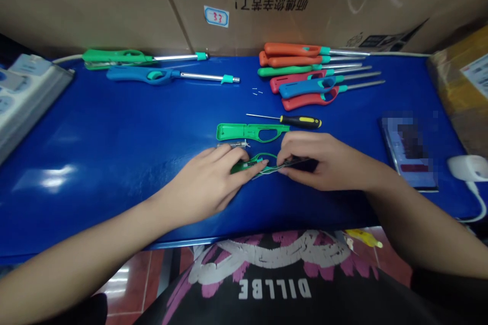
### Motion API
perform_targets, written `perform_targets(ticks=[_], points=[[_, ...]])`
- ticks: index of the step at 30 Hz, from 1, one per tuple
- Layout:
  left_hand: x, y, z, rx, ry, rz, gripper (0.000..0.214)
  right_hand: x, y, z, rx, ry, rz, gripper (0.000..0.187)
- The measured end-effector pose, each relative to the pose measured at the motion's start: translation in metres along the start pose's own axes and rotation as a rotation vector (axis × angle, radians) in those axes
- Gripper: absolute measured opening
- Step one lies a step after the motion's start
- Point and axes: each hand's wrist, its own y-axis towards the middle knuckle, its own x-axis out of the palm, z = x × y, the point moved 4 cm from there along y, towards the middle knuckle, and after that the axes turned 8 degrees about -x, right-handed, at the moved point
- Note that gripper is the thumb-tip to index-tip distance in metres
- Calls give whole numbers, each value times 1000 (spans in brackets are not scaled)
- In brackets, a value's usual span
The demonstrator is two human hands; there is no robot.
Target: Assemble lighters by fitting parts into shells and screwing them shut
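Observation:
My left hand (pixel 219 180) is closed over the handle end of an opened green lighter half-shell (pixel 267 156), its thumb pressed on the parts inside. The fingers of my right hand (pixel 318 160) pinch the front of the same lighter, where a thin wire and the dark metal barrel run; my fingers partly hide them. Just beyond lies the other green half-shell (pixel 249 132), hollow side up. Between the two shells sits a small metal part (pixel 238 144), close to my left knuckles. A black and yellow screwdriver (pixel 301 121) lies past the shells, its tip to the left.
Several long-necked lighters (pixel 305 89) are grouped at the back right; green (pixel 114 57) and blue (pixel 143 74) ones lie back left. Tiny screws (pixel 257 91) lie mid-table. A phone (pixel 409 152) and white charger (pixel 468 167) are right, a power strip (pixel 32 91) left. Cardboard (pixel 244 25) stands behind.

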Motion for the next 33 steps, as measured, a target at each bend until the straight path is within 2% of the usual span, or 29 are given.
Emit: perform_targets(ticks=[2, 4, 7, 13, 19, 20, 23, 25, 27, 30, 32, 33], points=[[0, 0, 0, -2, -7, -3, 47, 2, -2, 0, 6, -87, -119, 9], [0, 1, -1, -2, -13, -4, 45, 7, -3, 2, 21, -197, -172, 10], [0, 1, -1, -2, -22, -7, 46, 11, -1, 3, 22, -276, -156, 13], [0, 1, -2, -6, -39, -6, 44, 9, -2, 4, 21, -223, -137, 18], [1, 2, -4, -14, -103, 61, 38, 18, 1, -7, -171, -423, -117, 20], [2, 2, -5, -16, -118, 74, 37, 21, 3, -10, -159, -425, -134, 21], [3, 3, -7, -21, -164, 99, 34, 28, 11, -7, 165, -278, -137, 25], [3, 4, -7, -21, -193, 104, 33, 32, 15, -9, 237, -228, -148, 25], [3, 4, -8, -22, -208, 105, 32, 33, 16, -9, 236, -234, -161, 21], [3, 5, -8, -24, -216, 112, 33, 30, 11, -10, 84, -318, -200, 22], [3, 5, -9, -21, -214, 123, 33, 28, 5, -13, -136, -395, -268, 26], [4, 5, -9, -18, -210, 126, 34, 25, 2, -14, -188, -405, -278, 27]])
